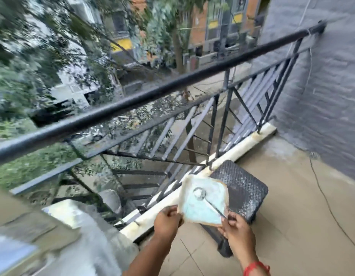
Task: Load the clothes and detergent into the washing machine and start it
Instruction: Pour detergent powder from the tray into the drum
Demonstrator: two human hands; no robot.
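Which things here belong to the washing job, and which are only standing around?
For the job:
- box of pale blue detergent powder with a metal spoon in it
- left hand and right hand holding the box

Standing around:
- black stool
- black railing
- grey wall

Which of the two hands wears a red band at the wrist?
The right hand, gripping the right edge of the pale blue container, has a red band at its wrist. The left hand, on the opposite edge, shows a bare wrist.
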